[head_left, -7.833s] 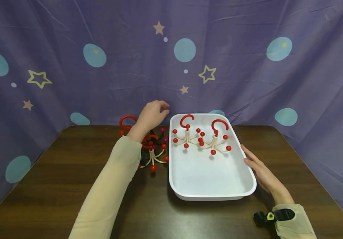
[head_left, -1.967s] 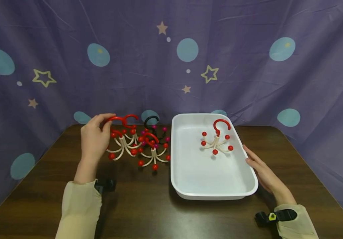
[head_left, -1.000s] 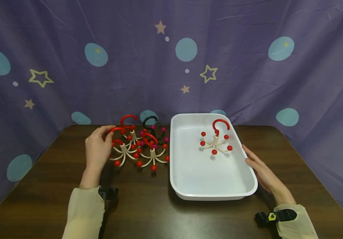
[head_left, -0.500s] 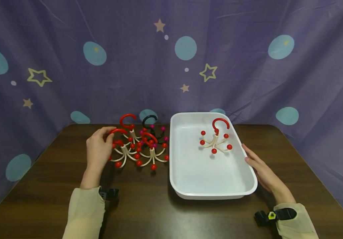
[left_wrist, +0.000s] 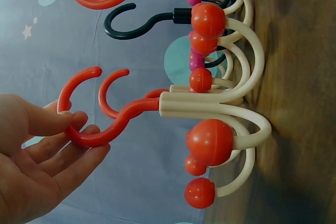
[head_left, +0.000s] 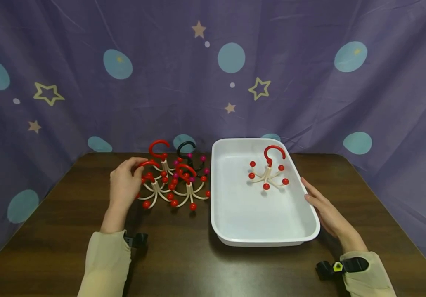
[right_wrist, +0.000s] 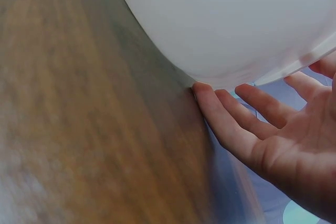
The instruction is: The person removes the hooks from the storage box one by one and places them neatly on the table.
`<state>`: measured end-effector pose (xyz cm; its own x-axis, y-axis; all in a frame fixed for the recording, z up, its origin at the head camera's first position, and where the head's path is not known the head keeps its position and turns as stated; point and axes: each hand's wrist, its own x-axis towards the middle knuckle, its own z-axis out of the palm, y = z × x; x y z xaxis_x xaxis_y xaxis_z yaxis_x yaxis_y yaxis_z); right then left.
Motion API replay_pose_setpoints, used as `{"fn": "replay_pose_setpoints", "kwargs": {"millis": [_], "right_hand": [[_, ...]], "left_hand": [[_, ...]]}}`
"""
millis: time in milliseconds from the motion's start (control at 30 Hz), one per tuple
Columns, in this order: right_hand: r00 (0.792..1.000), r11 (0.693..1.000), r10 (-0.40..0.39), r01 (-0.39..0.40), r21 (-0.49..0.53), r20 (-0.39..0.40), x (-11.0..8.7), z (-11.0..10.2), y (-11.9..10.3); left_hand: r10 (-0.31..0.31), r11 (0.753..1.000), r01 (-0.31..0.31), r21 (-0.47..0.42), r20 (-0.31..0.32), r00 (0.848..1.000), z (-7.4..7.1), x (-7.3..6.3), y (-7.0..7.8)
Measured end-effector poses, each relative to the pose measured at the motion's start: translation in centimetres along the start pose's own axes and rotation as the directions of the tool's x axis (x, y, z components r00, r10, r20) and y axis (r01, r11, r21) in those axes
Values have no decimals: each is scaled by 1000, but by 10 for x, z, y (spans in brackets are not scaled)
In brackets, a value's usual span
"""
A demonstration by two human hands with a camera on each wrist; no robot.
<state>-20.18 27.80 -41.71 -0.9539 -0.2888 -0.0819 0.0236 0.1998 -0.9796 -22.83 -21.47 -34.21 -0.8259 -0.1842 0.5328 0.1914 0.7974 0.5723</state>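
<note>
My left hand (head_left: pixel 124 187) pinches the red hook of a hanger (head_left: pixel 155 189) with cream arms and red ball tips. The left wrist view shows the thumb and fingers on the curve of that hook (left_wrist: pixel 94 137), and the arms low by the tabletop. Close around it stand two more red-and-cream hangers (head_left: pixel 189 189) and a black hanger with magenta balls (head_left: pixel 186 145). Another red-and-cream hanger (head_left: pixel 268 175) stands in the white tray (head_left: pixel 250 241). My right hand (head_left: pixel 330 214), fingers extended, touches the tray's right side; fingertips (right_wrist: pixel 202 87) meet its wall in the right wrist view.
The brown wooden table (head_left: pixel 183 268) carries the tray right of its middle and the hanger cluster to the left. A purple curtain (head_left: pixel 291 82) with stars and dots hangs right behind the table's back edge.
Of the two hangers in the tray 7.8 seconds ago, one remains. The left hand came back left, then lowered its hanger beside the cluster, shifting it slightly right. The right hand stayed by the tray.
</note>
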Motion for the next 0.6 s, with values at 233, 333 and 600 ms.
{"fn": "replay_pose_setpoints", "kwargs": {"millis": [233, 333, 600], "right_hand": [[1000, 1000, -5, 5, 5, 1, 1, -1, 1], [1000, 1000, -2, 2, 6, -2, 1, 0, 1], [1000, 1000, -1, 1, 9, -4, 1, 0, 2]], "left_hand": [[-18, 1000, 18, 2, 20, 1000, 0, 1, 2], [-28, 1000, 28, 4, 28, 999, 1, 1, 4], [27, 1000, -27, -14, 49, 998, 3, 8, 26]]}}
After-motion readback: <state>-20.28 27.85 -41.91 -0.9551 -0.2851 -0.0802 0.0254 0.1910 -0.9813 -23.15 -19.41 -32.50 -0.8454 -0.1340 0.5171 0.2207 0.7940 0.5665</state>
